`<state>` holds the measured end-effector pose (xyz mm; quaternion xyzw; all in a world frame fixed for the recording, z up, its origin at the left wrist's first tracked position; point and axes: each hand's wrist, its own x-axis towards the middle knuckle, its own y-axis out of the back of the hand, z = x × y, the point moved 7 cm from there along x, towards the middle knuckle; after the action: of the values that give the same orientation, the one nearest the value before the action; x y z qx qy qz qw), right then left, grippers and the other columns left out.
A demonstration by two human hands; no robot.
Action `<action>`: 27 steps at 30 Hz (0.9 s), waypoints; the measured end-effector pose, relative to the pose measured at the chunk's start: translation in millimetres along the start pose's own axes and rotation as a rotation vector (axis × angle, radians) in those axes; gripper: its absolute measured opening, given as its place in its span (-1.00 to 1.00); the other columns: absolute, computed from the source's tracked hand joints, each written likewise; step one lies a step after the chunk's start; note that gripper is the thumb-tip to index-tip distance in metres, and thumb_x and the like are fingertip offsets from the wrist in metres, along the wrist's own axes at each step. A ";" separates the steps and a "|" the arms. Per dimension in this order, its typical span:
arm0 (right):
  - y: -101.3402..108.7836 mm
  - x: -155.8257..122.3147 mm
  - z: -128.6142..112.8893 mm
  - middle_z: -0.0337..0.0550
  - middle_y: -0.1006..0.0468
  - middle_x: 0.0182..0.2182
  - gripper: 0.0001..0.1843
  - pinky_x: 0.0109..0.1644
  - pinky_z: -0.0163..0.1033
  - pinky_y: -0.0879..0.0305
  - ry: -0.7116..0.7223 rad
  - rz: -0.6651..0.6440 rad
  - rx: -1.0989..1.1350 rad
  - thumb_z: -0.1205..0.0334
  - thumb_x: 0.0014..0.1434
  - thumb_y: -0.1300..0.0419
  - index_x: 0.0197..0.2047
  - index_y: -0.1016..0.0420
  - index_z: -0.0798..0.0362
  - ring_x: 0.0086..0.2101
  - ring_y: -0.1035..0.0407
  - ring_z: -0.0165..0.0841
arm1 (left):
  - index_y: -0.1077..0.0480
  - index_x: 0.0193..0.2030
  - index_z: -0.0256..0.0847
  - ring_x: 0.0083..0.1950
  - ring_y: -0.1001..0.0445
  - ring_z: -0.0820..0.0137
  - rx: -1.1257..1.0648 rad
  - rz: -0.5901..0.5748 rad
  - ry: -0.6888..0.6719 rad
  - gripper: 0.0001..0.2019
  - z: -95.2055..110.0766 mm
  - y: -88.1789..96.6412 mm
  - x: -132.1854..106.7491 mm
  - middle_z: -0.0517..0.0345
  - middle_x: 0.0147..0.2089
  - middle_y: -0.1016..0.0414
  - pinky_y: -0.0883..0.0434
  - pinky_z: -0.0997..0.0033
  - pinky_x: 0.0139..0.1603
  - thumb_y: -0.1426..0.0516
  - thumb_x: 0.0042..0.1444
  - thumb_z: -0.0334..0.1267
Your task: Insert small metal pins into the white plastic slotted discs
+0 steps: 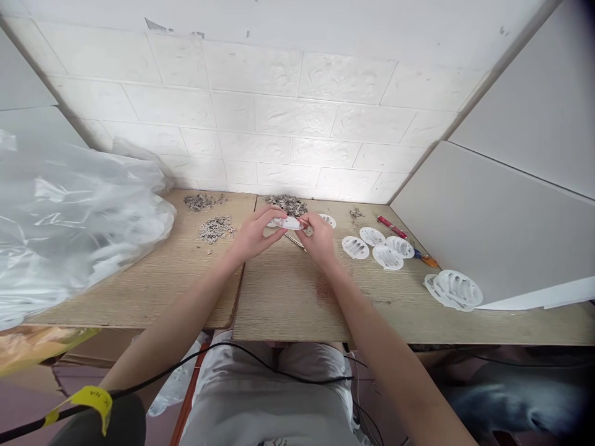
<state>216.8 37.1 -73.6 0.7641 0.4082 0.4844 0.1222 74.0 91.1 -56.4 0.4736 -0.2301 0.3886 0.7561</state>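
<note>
My left hand [253, 234] and my right hand [320, 238] meet above the middle of the wooden table [288, 297]. Between them they hold a small white round plastic piece [284, 222]; the fingers of both hands are closed on its edges. A thin metal pin or tweezers [294, 241] lies on the table just under the hands. Another white plastic piece [328, 220] rests right behind my right hand.
Several white slotted plastic discs [377, 247] lie to the right, and more [453, 289] by the grey panel [493, 223]. Heaps of small grey metal bits [215, 228] [286, 204] sit at the back. A big clear plastic bag [69, 217] fills the left. A red tool [391, 227] lies at the back right.
</note>
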 end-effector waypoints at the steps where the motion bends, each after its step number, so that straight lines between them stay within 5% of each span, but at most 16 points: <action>1: -0.3 0.2 0.0 -0.14 -0.46 -0.40 -0.91 -0.23 -0.28 -0.17 0.004 -0.002 -0.008 0.23 0.19 -0.08 -0.35 -0.30 0.03 -0.33 -0.33 -0.32 | -0.38 -0.05 -0.19 0.07 -0.45 0.33 -0.007 -0.003 0.005 -0.79 -0.7 -0.3 0.1 -0.05 0.00 -0.48 -0.37 0.29 0.11 -0.14 0.19 -0.21; 16: -2.3 0.1 4.9 -0.12 -0.47 -0.39 -0.89 -0.21 -0.24 -0.17 0.024 0.013 0.038 0.21 0.18 -0.09 -0.34 -0.35 0.05 -0.32 -0.32 -0.31 | -0.43 -0.14 -0.22 -0.04 -0.45 0.36 -0.106 -0.057 0.088 -0.77 -10.7 -4.6 1.6 -0.03 -0.06 -0.48 -0.43 0.33 -0.02 -0.10 0.23 -0.11; 22: -6.4 -0.4 4.9 -0.24 -0.39 -0.46 -0.79 -0.32 -0.28 -0.13 -0.116 -0.096 0.308 0.08 0.13 -0.20 -0.27 -0.42 0.06 -0.43 -0.21 -0.39 | -0.49 -0.21 -0.27 -0.22 -0.48 0.35 -0.456 -0.009 0.562 -0.56 -40.3 -7.8 -3.5 -0.01 -0.20 -0.54 -0.46 0.36 -0.23 -0.23 0.01 0.11; 27: -14.4 -0.7 4.9 -0.33 -0.16 -0.56 -0.69 -0.41 -0.29 -0.02 -0.220 -0.175 0.569 -0.03 0.11 -0.23 -0.37 -0.41 0.08 -0.51 -0.04 -0.45 | -0.54 -0.21 -0.32 -0.22 -0.49 0.35 -0.785 0.041 0.903 -0.52 -53.5 -18.3 -18.5 -0.02 -0.20 -0.56 -0.49 0.34 -0.21 -0.32 -0.10 0.09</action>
<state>213.6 46.7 -84.9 0.7774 0.5759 0.2527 -0.0118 76.7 127.6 -103.3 -0.0576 -0.0213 0.4520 0.8899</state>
